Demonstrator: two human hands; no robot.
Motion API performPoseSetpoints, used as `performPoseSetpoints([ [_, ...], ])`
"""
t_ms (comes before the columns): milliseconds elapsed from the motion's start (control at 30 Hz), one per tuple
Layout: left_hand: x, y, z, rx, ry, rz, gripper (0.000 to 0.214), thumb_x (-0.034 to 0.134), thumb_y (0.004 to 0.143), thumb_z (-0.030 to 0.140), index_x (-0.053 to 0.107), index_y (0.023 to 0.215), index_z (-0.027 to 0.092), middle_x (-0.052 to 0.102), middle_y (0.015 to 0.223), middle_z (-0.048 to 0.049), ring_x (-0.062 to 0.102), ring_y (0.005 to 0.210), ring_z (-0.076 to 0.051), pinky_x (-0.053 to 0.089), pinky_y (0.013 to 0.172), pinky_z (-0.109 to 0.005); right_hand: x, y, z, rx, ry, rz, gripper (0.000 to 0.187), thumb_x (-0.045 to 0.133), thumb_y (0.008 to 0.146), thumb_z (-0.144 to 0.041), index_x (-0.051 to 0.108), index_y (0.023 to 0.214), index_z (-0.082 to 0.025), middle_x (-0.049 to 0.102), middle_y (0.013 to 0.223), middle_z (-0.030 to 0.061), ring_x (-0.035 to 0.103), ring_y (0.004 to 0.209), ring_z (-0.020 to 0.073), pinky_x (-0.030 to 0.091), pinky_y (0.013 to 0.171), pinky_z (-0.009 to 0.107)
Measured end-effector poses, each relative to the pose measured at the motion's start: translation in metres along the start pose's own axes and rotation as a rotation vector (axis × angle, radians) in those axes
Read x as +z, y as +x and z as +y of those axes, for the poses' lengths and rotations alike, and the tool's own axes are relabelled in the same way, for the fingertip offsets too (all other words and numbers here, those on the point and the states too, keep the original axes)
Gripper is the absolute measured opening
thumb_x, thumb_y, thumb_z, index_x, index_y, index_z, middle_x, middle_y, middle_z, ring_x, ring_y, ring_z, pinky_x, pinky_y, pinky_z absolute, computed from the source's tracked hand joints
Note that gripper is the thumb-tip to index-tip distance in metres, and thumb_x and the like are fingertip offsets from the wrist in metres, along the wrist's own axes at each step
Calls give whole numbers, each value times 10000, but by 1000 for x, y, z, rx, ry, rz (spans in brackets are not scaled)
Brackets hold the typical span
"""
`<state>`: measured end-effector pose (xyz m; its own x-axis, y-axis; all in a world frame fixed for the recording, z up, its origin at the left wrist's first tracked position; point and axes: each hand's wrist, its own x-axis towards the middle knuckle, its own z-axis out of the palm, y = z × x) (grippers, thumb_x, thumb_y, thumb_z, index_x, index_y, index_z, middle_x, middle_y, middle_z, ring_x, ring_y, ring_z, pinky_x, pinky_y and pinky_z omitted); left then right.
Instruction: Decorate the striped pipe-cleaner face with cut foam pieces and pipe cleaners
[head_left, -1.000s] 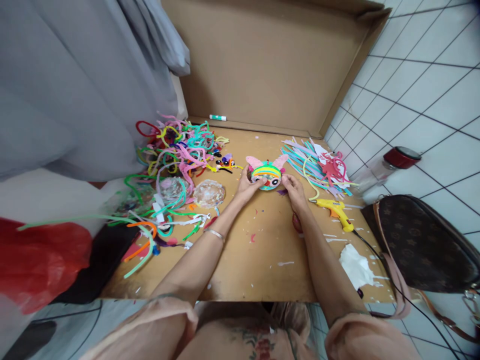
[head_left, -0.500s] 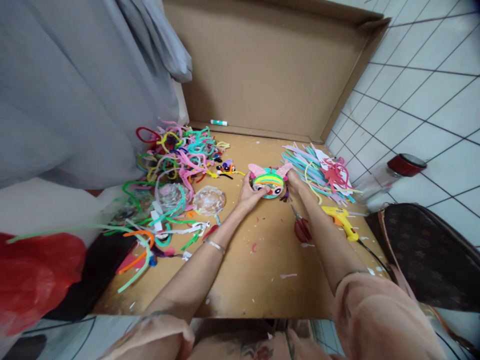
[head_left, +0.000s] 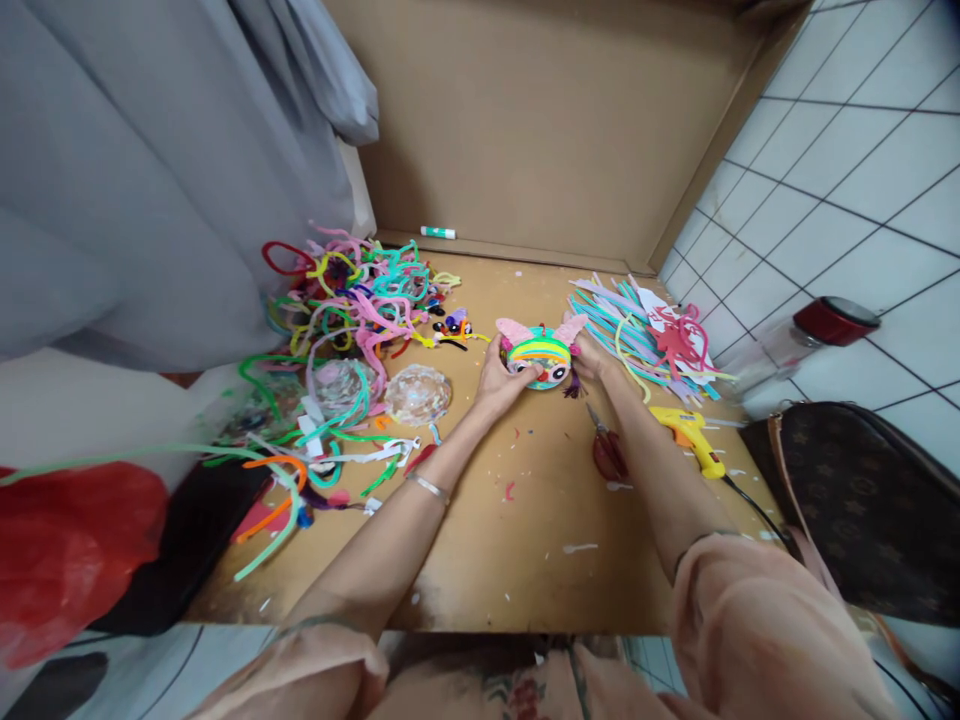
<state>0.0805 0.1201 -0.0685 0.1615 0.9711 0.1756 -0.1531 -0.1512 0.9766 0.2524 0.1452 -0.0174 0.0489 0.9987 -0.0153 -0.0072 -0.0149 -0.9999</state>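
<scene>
Between my hands is a round craft animal head (head_left: 541, 346) with pink ears, green and yellow bands, googly eyes and a dark tassel at its right side. My left hand (head_left: 501, 382) grips it from the left, the thumb lying across its front. My right hand (head_left: 590, 357) closes on its right edge, with most of the fingers hidden behind it. Red-handled scissors (head_left: 609, 455) lie on the table just below my right hand. A yellow glue gun (head_left: 691, 440) rests to the right of my right forearm.
Tangled pipe cleaners (head_left: 375, 300) heap up at the left, near clear plastic domes (head_left: 418, 394). Straight pipe cleaners (head_left: 622, 335) lie at the back right. A glue stick (head_left: 438, 232) sits by the cardboard (head_left: 540, 130). A bottle (head_left: 836, 322) and a brown bag (head_left: 870, 500) stand right.
The view has shifted slightly. My hands keep hold of the craft head in nearly the same place, and nothing else has visibly moved.
</scene>
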Motion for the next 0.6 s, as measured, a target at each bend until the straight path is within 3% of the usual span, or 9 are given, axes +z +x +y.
performPoseSetpoints([
  [233, 3, -4, 6, -19, -7, 20, 1062, 878, 598, 379, 358, 1508, 211, 530, 1446, -141, 540, 1307, -301, 445, 1122, -424, -2, -11, 4, 17, 39, -9, 538, 662, 754, -693, 696, 1009, -219, 795, 925, 62, 721, 988, 296, 569, 937, 487],
  [467, 1, -13, 16, -39, -7, 21, 1056, 871, 603, 360, 353, 1506, 185, 543, 1430, -150, 563, 1277, -303, 449, 1116, -416, 5, -15, 3, 87, 86, -69, 644, 581, 751, -791, 684, 1041, -226, 791, 903, 63, 723, 969, 309, 584, 901, 497],
  [600, 1, -13, 15, -44, -9, 32, 1066, 881, 600, 343, 343, 1512, 222, 540, 1442, -126, 546, 1302, -300, 433, 1134, -431, -4, -14, 5, 63, 80, 16, 698, 488, 738, -868, 671, 956, -230, 779, 903, 81, 716, 980, 298, 587, 872, 469],
])
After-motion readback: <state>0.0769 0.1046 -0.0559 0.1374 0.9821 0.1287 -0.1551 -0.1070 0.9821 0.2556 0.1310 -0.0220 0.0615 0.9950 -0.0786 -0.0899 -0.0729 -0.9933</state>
